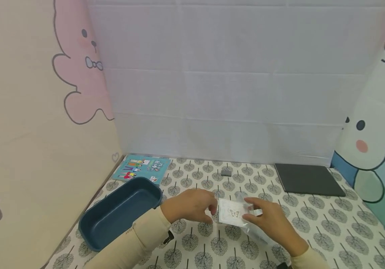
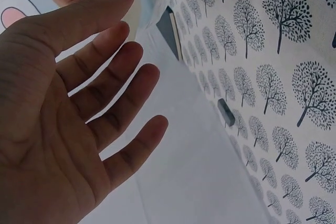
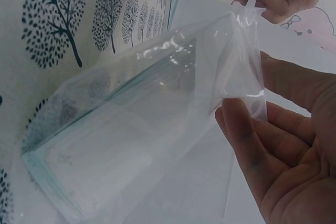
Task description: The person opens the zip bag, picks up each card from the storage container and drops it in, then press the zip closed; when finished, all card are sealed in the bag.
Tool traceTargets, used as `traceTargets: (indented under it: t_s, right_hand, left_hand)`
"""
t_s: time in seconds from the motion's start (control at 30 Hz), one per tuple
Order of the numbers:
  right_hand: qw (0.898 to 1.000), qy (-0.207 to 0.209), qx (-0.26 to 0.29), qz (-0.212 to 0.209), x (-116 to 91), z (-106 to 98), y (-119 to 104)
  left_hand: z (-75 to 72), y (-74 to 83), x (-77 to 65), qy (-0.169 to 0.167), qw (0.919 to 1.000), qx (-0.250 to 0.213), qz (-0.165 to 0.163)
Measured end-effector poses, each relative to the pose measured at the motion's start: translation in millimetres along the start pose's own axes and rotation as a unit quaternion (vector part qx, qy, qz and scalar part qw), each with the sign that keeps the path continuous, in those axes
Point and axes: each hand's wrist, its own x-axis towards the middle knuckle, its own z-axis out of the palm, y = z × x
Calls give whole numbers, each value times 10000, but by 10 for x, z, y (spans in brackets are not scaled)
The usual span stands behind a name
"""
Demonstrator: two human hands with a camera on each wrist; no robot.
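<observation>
My right hand [image 1: 273, 220] pinches a clear plastic bag [image 3: 152, 51] between thumb and fingers. A stack of pale sheets [image 3: 121, 145] with greenish edges shows through the plastic in the right wrist view. From above, a white square piece with a butterfly design [image 1: 231, 212] lies at my right fingertips, beside the plastic. Just left of it hovers my left hand [image 1: 192, 205], its fingers loosely bent around nothing. In the left wrist view the fingers are spread and relaxed, the thumb overlapping the packet's edge in view; whether they touch cannot be told.
A dark blue bin [image 1: 93, 239] stands at the left, with a colourful book [image 1: 159, 164] behind it. Toward the back lies a small grey block [image 1: 226, 173]. A flat black board [image 1: 308, 179] is at the back right. Tree-patterned cloth [image 1: 219, 244] covers the table.
</observation>
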Motion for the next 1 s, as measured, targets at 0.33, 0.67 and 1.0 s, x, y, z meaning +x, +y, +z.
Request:
traceTargets:
  t_s: [0.33, 0.67, 1.0]
  right_hand:
    - [10000, -79, 29, -33, -11, 31, 2]
    - [10000, 6, -35, -68, -12, 2, 7]
    - [9999, -14, -40, -94, -11, 19, -8]
  left_hand:
    - [123, 129, 128, -353, 9988, -278, 213]
    - [128, 142, 163, -20, 9983, -471, 332]
    - [171, 226, 251, 461, 9968, 423, 506]
